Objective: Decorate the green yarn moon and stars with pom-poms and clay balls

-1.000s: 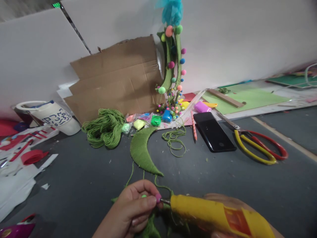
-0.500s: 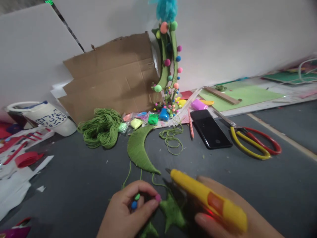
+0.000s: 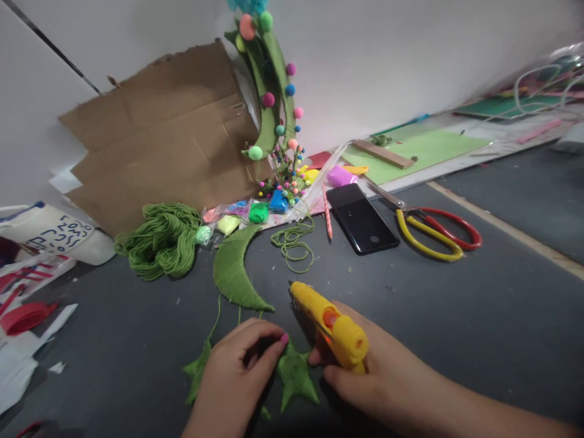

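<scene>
Between thumb and forefinger, my left hand [image 3: 241, 365] pinches a small pink pom-pom [image 3: 284, 338] at the upper point of a green star [image 3: 295, 374]. My right hand [image 3: 360, 359] grips a yellow hot glue gun [image 3: 326, 316], its dark nozzle pointing away to the upper left. Beyond both hands lies a green yarn-wrapped crescent moon [image 3: 237, 271], with green strings running down from it. Another green star [image 3: 198, 371] shows partly to the left of my left hand, which hides the rest of it.
Behind the moon are a green yarn bundle [image 3: 159, 240], small clay packets [image 3: 228, 224] and a loose yarn coil [image 3: 294, 243]. A phone [image 3: 362, 219] and scissors [image 3: 433, 231] lie to the right. Cardboard [image 3: 159, 134] and a pom-pom-decorated moon [image 3: 283, 85] stand at the back.
The view has shifted right. The glue gun has tilted, its back end now turned more toward me. My left hand still holds the pink pom-pom at the star; the green and blue balls no longer show.
</scene>
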A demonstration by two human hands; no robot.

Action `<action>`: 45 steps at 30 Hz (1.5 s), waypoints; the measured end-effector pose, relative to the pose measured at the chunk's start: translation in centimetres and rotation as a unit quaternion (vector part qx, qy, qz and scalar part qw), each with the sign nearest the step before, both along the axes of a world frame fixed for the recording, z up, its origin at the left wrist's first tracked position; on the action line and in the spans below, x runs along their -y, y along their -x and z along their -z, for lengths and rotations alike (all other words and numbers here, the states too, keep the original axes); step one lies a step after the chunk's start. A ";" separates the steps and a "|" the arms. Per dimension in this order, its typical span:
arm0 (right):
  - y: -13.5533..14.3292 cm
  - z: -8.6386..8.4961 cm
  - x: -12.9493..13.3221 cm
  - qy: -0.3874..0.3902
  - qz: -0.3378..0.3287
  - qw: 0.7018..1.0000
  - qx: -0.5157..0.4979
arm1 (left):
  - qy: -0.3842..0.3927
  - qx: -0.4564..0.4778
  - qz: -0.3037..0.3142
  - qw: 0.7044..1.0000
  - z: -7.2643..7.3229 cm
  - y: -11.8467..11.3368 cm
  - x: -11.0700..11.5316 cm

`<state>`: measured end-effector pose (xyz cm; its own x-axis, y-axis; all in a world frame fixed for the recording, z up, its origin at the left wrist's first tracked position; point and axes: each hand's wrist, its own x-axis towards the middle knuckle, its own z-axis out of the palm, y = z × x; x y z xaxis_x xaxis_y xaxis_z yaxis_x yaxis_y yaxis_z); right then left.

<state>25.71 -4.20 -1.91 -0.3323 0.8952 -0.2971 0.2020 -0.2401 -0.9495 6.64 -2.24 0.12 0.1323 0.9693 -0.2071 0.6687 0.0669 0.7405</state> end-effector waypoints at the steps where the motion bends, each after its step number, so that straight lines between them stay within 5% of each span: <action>1: 0.0 0.0 0.0 -0.004 0.002 1.000 0.002 | -0.001 -0.007 0.007 1.000 0.1 0.0 0.0; 23: 0.0 0.0 0.1 -0.051 -0.005 0.997 0.060 | -0.082 -0.029 0.110 0.990 1.1 0.7 0.7; 36: 0.1 -0.1 0.0 -0.053 0.011 0.997 0.060 | -0.105 -0.005 0.095 0.990 0.7 0.2 0.8; 41: 0.2 0.3 0.1 -0.047 0.004 0.998 0.046 | -0.148 -0.073 0.104 0.981 0.6 1.2 0.8; 45: 0.2 0.7 0.0 -0.047 0.004 0.999 0.027 | -0.201 -0.205 0.158 0.945 0.4 2.2 1.3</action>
